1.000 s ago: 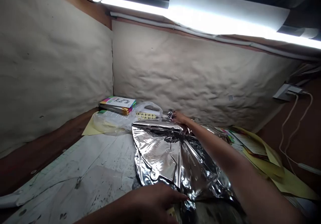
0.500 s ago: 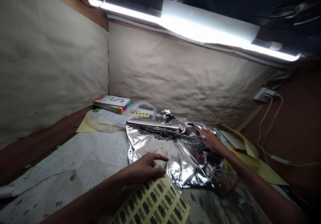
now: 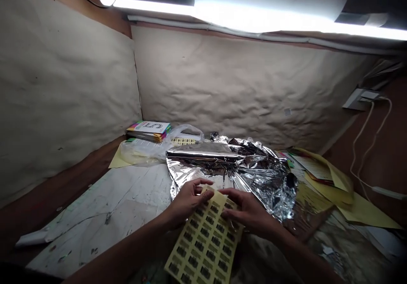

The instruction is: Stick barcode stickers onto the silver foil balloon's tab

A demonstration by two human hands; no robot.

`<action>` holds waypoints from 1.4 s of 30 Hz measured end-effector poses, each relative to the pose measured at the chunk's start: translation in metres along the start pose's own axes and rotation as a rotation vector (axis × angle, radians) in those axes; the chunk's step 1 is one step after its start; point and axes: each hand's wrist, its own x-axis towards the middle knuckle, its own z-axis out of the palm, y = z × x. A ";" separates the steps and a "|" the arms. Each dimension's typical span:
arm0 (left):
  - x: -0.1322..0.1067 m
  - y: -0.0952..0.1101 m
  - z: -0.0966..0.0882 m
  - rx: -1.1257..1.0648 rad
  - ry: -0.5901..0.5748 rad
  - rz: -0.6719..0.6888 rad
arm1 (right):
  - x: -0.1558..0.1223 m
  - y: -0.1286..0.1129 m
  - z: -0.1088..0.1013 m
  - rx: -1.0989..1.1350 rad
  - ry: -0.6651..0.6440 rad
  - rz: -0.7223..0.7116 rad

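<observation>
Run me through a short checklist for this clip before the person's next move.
Both hands on the sheet of labels: ok, the left hand and right hand hold its upper part.
Foil sheet smooth: not ok, it lies crumpled behind the hands.
Plastic bag and booklets away from the hands: ok, both lie back by the wall.
All labels on the sheet: cannot tell from this view.

The head camera sits above the table [image 3: 95, 216], facing forward and down toward the corner [image 3: 137, 101] of two padded walls. The corner lies left of centre, with the strip light [image 3: 254, 8] above and right of it. The left hand [image 3: 189, 203] and right hand [image 3: 248, 212] are below and right of it, nearest the lens; depth along the dim bottom edge is hard to judge.
</observation>
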 end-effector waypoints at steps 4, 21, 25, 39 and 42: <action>0.000 0.002 -0.002 -0.047 -0.024 -0.025 | 0.004 0.015 -0.003 0.033 0.049 0.033; -0.010 0.005 0.014 0.421 0.025 0.196 | 0.000 -0.002 0.024 -0.531 0.502 -0.309; -0.010 0.004 0.015 0.434 0.045 0.197 | -0.001 0.002 0.025 -0.625 0.529 -0.371; -0.009 -0.001 0.012 0.200 -0.016 0.008 | -0.003 0.001 0.027 -0.633 0.640 -0.586; -0.005 -0.006 0.009 0.063 -0.079 -0.118 | -0.006 0.000 0.028 -0.611 0.614 -0.663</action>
